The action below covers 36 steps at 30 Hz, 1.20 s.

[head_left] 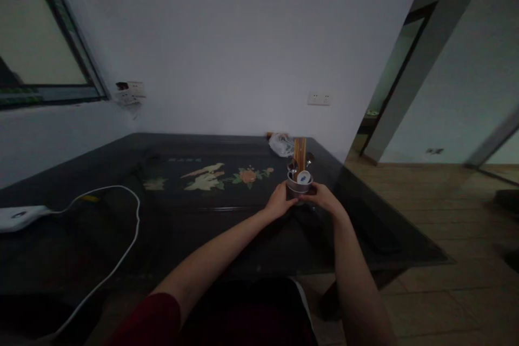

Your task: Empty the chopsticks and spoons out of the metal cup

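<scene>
Pale walls meet behind a dark table [243, 248], with a window [44, 32] toward ten o'clock and a wooden floor [430, 200] beyond the table's right edge. Taking the cup [298, 189] as the middle of the dial, the table's far edge runs by the wall [243, 54] at twelve, the near edge crosses at six by the person's lap, and the right edge slants from one o'clock down to four.

Left hand [279, 201] and right hand [324, 197] are half curled, spread to the cup's width and holding it, one at eight o'clock, the other at three to four; whether its base touches the table cannot be told. Chopsticks [299, 154], metal spoons [310, 158] and a white spoon [304, 177] stand up out of it, above the rim.

Just beside these, at eleven, a plastic bag [281, 144] takes up the far corner. Widest room lies toward nine, across the flat floral picture [248, 175], as far as the white cable [138, 211] and white box [20, 218] well apart at the left. Toward three, the strip of tabletop is narrower.
</scene>
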Available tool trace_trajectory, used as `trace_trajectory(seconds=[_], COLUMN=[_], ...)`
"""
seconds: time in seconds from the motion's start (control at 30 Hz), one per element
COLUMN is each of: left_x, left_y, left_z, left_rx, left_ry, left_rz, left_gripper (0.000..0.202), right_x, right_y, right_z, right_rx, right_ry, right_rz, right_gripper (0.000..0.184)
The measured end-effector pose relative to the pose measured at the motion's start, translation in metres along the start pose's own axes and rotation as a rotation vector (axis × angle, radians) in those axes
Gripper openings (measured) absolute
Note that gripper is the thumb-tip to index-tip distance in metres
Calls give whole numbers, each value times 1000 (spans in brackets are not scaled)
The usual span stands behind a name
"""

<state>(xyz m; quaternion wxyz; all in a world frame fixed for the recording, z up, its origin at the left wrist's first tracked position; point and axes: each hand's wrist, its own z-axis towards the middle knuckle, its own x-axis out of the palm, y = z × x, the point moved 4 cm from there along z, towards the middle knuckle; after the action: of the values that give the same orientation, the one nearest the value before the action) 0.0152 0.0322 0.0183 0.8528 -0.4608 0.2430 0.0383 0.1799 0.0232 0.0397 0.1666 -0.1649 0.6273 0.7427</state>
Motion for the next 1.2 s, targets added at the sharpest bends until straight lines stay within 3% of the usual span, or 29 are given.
trace_trajectory(seconds=[0.13, 0.27, 0.53, 0.67, 0.93, 1.2], left_x=[-18, -48, -119, -141, -141, -139], left_y=[-2, -2, 1, 11, 26, 23], left_z=[-3, -10, -42, -62, -82, -89], left_rx=[17, 31, 45, -14, -37, -33], left_ry=[-10, -1, -4, 1, -42, -38], left_rz=[33, 72, 81, 105, 101, 101], left_gripper=[62, 63, 61, 65, 63, 62], right_x=[8, 26, 79, 103, 118, 121], right_y=[14, 38, 86, 96, 88, 79], right_z=[-1, -1, 0, -2, -15, -23], right_rx=[-79, -134, -272, -278, -279, -279], right_ry=[-26, -47, 43, 83, 89, 61], right_rz=[-70, -202, -314, -322, -282, -215], right_gripper=[39, 36, 35, 38, 38, 42])
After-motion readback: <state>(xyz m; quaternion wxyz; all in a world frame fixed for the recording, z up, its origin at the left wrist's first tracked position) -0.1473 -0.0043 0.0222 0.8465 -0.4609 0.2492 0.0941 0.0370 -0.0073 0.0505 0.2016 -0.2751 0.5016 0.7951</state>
